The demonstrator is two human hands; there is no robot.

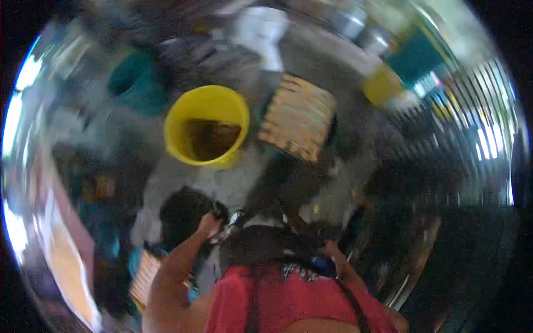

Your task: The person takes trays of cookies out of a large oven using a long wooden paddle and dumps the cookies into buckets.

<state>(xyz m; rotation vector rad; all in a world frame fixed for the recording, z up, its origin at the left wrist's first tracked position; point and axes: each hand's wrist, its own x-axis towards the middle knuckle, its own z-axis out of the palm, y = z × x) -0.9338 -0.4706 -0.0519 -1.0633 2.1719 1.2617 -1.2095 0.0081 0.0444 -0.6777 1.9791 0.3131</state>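
The picture is smeared by motion. In front of my waist, to the left, my left hand (pixel 210 225) is closed around a small dark thing (pixel 220 210) that is too blurred to name. My right hand (pixel 333 252) hangs low at my right side, close to a dark and blue patch (pixel 322 263); its fingers are too smeared to read. Ahead on the floor stands a yellow bucket (pixel 174 136) with something brown low inside it. Right of the bucket is a square tan piece (pixel 298 116) with a slatted or woven top. Neither hand touches these two.
A teal container (pixel 147 91) stands at the far left. At the far right are a green and yellow box-like thing (pixel 419 53) and metal pots (pixel 351 25). A barred or slatted frame (pixel 466 116) runs along the right. A white cloth-like thing (pixel 261 30) lies at the back.
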